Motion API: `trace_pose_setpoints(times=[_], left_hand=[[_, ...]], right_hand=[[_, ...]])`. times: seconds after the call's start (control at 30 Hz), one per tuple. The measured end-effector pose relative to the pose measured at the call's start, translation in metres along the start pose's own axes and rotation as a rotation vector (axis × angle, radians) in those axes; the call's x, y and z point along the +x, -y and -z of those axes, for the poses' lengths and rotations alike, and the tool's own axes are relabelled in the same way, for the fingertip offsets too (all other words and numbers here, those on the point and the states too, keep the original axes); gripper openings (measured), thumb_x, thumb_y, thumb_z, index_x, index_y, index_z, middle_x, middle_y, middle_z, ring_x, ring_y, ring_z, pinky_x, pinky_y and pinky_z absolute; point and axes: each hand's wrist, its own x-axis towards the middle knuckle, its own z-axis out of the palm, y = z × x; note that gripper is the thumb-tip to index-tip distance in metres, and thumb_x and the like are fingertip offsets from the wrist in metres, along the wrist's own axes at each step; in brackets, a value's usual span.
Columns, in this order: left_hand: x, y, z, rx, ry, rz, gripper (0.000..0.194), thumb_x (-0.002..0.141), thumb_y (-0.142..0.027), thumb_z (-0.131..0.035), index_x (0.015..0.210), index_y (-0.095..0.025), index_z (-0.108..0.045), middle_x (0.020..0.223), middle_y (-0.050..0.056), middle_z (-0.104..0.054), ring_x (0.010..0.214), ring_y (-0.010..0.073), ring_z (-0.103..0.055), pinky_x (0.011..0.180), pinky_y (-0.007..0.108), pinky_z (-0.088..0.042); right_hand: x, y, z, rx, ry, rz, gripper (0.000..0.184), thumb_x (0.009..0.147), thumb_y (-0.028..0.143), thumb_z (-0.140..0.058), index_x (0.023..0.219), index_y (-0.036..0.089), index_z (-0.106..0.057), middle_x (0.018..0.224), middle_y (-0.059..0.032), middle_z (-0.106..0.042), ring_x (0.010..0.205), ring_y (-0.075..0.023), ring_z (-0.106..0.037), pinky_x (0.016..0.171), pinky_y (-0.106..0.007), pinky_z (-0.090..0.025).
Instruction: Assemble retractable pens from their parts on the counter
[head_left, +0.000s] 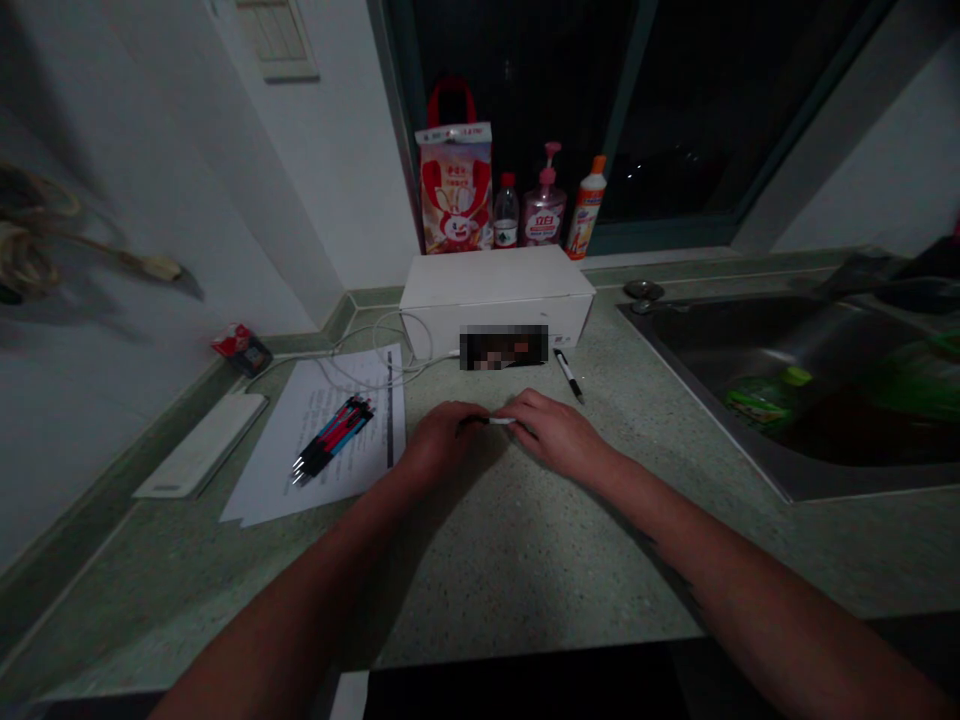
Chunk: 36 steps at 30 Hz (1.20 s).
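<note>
Two hands (444, 442) (three bottles (544, 212))

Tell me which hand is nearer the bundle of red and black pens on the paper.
Left. The left hand is to the right of the bundle of red and black pens, not touching it; the right hand is farther away, beyond the left hand on the same side.

Single head-worn cam is aimed fwd & down over the desk (480, 560), w/ left hand (442, 440) & right hand (555, 435) framed fairly close, just below centre. Forearms enter from bottom edge; window (517, 100) & sink (787, 330) are seen farther off, top & right.
</note>
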Motion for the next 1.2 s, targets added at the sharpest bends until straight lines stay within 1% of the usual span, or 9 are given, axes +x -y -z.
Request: trace_pose_setpoints(times=[0.37, 0.5, 0.6, 0.7, 0.8, 0.9, 1.0, 1.1, 1.2], left_hand=[[0.001, 0.001, -0.001, -0.184, -0.065, 0.080, 0.021, 0.090, -0.018, -0.062, 0.099, -0.024, -0.079, 0.103, 0.005, -0.080, 0.096, 0.0225, -0.073, 0.095, 0.038, -0.055], [0.000, -0.001, -0.003, -0.231, -0.072, 0.093, 0.020, 0.089, -0.018, -0.062, 0.097, -0.023, -0.079, 0.099, 0.004, -0.080, 0.094, 0.0225, -0.073, 0.093, 0.037, -0.055], [-0.001, -0.001, -0.002, -0.257, -0.053, 0.067, 0.020, 0.088, -0.018, -0.062, 0.096, -0.024, -0.080, 0.097, 0.003, -0.080, 0.091, 0.0224, -0.073, 0.090, 0.036, -0.055], [-0.002, 0.000, -0.002, -0.267, -0.057, 0.027, 0.019, 0.086, -0.016, -0.065, 0.094, -0.024, -0.080, 0.096, 0.004, -0.080, 0.089, 0.0222, -0.072, 0.086, 0.036, -0.055], [-0.002, 0.001, -0.003, -0.260, -0.086, -0.004, 0.017, 0.083, -0.014, -0.067, 0.091, -0.023, -0.079, 0.093, 0.004, -0.078, 0.088, 0.0215, -0.071, 0.083, 0.035, -0.055], [-0.002, 0.000, -0.007, -0.279, -0.106, -0.034, 0.018, 0.081, -0.012, -0.069, 0.090, -0.023, -0.078, 0.092, 0.004, -0.078, 0.086, 0.0201, -0.070, 0.083, 0.034, -0.055], [-0.003, 0.000, -0.011, -0.311, -0.127, -0.041, 0.016, 0.082, -0.013, -0.069, 0.093, -0.022, -0.078, 0.092, 0.003, -0.077, 0.085, 0.0191, -0.070, 0.082, 0.034, -0.056], [-0.004, 0.002, -0.013, -0.322, -0.130, -0.044, 0.014, 0.082, -0.014, -0.070, 0.092, -0.022, -0.077, 0.090, 0.003, -0.077, 0.083, 0.0187, -0.070, 0.080, 0.033, -0.056], [-0.005, 0.004, -0.013, -0.335, -0.144, -0.079, 0.012, 0.081, -0.014, -0.071, 0.088, -0.021, -0.075, 0.090, 0.003, -0.076, 0.084, 0.0185, -0.070, 0.080, 0.033, -0.056]], right_hand=[[0.003, -0.002, -0.004, 0.158, 0.005, -0.027, 0.033, 0.104, 0.015, -0.044, 0.122, 0.021, -0.072, 0.107, -0.0087, -0.068, 0.104, -0.0211, -0.066, 0.092, -0.035, -0.051], [0.003, -0.001, -0.007, 0.165, -0.007, -0.047, 0.026, 0.099, 0.018, -0.056, 0.120, 0.019, -0.071, 0.107, -0.0092, -0.069, 0.102, -0.0230, -0.066, 0.090, -0.035, -0.050], [0.002, 0.000, -0.006, 0.186, -0.035, -0.071, 0.022, 0.095, 0.017, -0.063, 0.115, 0.021, -0.071, 0.108, -0.0071, -0.072, 0.098, -0.0221, -0.068, 0.086, -0.034, -0.050], [0.002, 0.002, -0.005, 0.197, -0.042, -0.102, 0.013, 0.098, 0.022, -0.061, 0.107, 0.022, -0.071, 0.103, -0.0057, -0.075, 0.093, -0.0209, -0.069, 0.082, -0.032, -0.049], [0.004, 0.004, -0.004, 0.158, 0.003, -0.126, 0.019, 0.103, 0.027, -0.055, 0.101, 0.022, -0.073, 0.100, -0.0067, -0.076, 0.091, -0.0214, -0.069, 0.080, -0.033, -0.048], [0.005, 0.006, -0.005, 0.136, 0.035, -0.150, 0.025, 0.105, 0.026, -0.049, 0.099, 0.020, -0.073, 0.100, -0.0082, -0.077, 0.091, -0.0220, -0.070, 0.078, -0.033, -0.047], [0.004, 0.009, -0.004, 0.193, 0.003, -0.187, 0.015, 0.099, 0.028, -0.062, 0.109, 0.022, -0.070, 0.102, -0.0062, -0.076, 0.089, -0.0211, -0.070, 0.075, -0.031, -0.046], [0.003, 0.010, -0.003, 0.207, -0.001, -0.220, 0.021, 0.090, 0.025, -0.074, 0.110, 0.022, -0.068, 0.096, -0.0038, -0.076, 0.083, -0.0196, -0.068, 0.069, -0.029, -0.043], [0.003, 0.008, -0.004, 0.188, 0.022, -0.177, 0.010, 0.095, 0.025, -0.068, 0.103, 0.021, -0.070, 0.093, -0.0045, -0.075, 0.083, -0.0195, -0.068, 0.070, -0.029, -0.042]])
